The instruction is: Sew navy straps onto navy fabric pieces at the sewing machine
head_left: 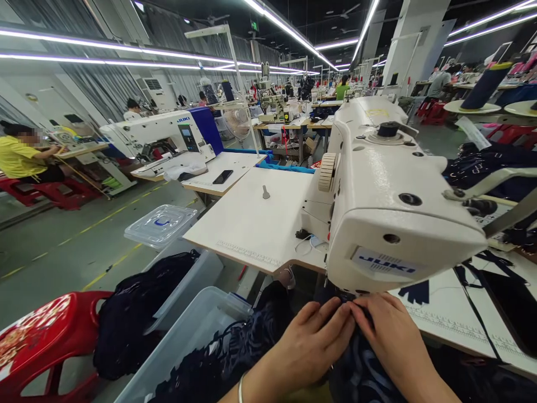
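Under the head of a white sewing machine (pixel 403 240), my left hand (pixel 308 338) and my right hand (pixel 392 336) meet, fingertips almost touching. Both are closed on a dark navy garment (pixel 363 364) with a faint wavy pattern, which hangs down below them. The fingers of my left hand lie pressed together on its edge. My right thumb and forefinger pinch it close to the machine's needle area, which is hidden by the head and my fingers. A bracelet (pixel 240 389) circles my left wrist.
Left of me stand a clear plastic bin (pixel 138 358) of navy pieces, a dark bundle (pixel 126 313) and a red stool (pixel 50 330). The white table (pixel 247 218) bears a small metal piece (pixel 265 192). On the right lie a dark phone (pixel 509 308) and navy straps. A person in yellow (pixel 20 154) sits far left.
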Motion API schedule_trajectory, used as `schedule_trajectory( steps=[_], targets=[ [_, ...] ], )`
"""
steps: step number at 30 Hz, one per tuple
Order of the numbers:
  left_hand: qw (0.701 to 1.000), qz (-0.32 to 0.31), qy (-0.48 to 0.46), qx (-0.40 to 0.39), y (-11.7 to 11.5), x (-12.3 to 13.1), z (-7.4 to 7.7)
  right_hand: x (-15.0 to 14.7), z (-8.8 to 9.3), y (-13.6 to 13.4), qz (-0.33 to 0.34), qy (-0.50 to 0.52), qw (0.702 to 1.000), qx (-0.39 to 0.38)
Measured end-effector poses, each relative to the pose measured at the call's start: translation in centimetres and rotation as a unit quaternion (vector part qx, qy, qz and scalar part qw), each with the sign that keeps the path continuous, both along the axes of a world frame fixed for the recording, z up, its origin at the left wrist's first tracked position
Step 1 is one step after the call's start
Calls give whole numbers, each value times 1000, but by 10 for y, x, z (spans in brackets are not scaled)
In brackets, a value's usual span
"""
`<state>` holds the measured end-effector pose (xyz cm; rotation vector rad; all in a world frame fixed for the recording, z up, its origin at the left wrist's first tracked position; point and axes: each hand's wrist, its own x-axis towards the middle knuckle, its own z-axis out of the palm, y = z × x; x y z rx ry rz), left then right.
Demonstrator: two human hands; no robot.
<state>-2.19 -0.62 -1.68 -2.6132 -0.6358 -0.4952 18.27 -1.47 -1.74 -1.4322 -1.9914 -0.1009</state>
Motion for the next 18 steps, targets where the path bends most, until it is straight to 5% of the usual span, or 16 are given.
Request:
schedule_trajectory(
  steps=[4, 6, 18],
  targets=[
    [1000, 7, -16, -13, 0, 1, 3, 11, -13, 3, 7, 229, 951, -209],
    [999, 14, -29, -26, 0, 0, 6, 14, -16, 6, 9, 274, 928, -254],
    [996, 38, -59, -55, 8, -3, 5, 15, -16, 22, -79, 190, 948, -244]
  ],
)
